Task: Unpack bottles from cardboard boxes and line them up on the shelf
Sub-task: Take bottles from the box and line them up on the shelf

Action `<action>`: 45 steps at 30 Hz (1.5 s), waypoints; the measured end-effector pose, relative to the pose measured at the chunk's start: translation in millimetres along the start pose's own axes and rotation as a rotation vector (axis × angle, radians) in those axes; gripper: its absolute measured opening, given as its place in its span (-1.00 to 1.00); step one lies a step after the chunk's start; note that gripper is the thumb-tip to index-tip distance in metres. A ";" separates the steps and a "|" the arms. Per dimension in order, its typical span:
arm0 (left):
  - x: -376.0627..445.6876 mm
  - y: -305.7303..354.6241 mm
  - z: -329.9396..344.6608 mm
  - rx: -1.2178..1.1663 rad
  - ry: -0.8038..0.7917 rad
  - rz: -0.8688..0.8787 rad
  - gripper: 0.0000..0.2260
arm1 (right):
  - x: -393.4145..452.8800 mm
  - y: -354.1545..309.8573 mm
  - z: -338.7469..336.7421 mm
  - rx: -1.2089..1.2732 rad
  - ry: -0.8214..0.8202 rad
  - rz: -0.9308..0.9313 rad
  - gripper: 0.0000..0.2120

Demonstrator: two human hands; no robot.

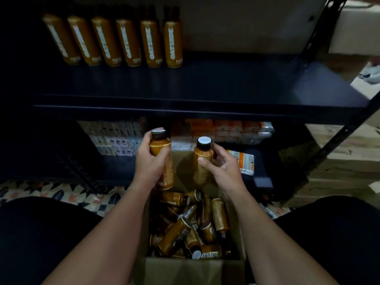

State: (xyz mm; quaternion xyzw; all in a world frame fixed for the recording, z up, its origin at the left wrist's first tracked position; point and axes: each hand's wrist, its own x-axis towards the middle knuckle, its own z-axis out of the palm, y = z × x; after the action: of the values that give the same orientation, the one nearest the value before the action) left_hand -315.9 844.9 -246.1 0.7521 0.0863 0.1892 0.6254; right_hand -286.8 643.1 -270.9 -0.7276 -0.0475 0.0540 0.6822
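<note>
Two hands each grip an upright amber bottle above an open cardboard box [185,270]. The left hand [151,161] wraps around one bottle [161,153]; the right hand [223,167] curls its fingers round another [202,159], white-capped. Below the hands, loose bottles [191,229] lie jumbled in the box; one label reads "ATSIDE". Above and left of the hands, six bottles [115,42] line the dark shelf [226,83], their vertical lettering blurred. Packaged goods [226,130] sit beyond the hands.
</note>
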 end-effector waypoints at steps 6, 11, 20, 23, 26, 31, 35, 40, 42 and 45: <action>31.5 72.7 1.5 -0.016 -0.045 0.282 -0.56 | 8.6 -80.2 -6.6 0.010 -0.025 -0.247 -0.39; 64.7 134.8 2.5 -0.134 -0.003 0.405 -0.47 | 24.3 -143.5 -5.2 0.062 0.010 -0.435 -0.46; 130.4 154.1 18.9 -0.210 -0.076 0.447 -0.58 | 85.9 -182.2 0.5 0.083 0.083 -0.553 -0.51; 147.4 146.1 27.3 -0.236 -0.089 0.438 -0.61 | 106.1 -177.4 -0.7 0.109 0.085 -0.540 -0.51; 163.2 143.1 34.6 -0.232 -0.125 0.433 -0.59 | 123.5 -174.9 -2.4 0.129 0.084 -0.525 -0.52; 176.2 134.4 41.6 -0.268 -0.175 0.401 -0.55 | 140.7 -168.2 -5.4 0.132 0.090 -0.510 -0.46; 172.0 126.4 41.2 -0.190 -0.116 0.398 -0.23 | 144.8 -162.2 -10.9 0.067 0.014 -0.432 -0.22; 161.8 115.5 36.3 0.029 -0.024 0.406 -0.17 | 145.1 -159.4 -10.5 0.032 -0.025 -0.387 -0.13; 160.8 109.2 34.9 0.082 -0.002 0.422 -0.18 | 144.6 -158.6 -9.0 0.018 0.015 -0.390 -0.15; 161.6 106.6 32.5 0.040 -0.025 0.398 -0.22 | 143.3 -158.1 -5.4 -0.033 0.075 -0.417 -0.16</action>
State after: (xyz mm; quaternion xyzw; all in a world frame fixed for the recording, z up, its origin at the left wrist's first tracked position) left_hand -167.0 853.0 -118.5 0.7690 -0.0680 0.2981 0.5614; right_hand -143.5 668.5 -114.8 -0.7145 -0.1724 -0.1164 0.6680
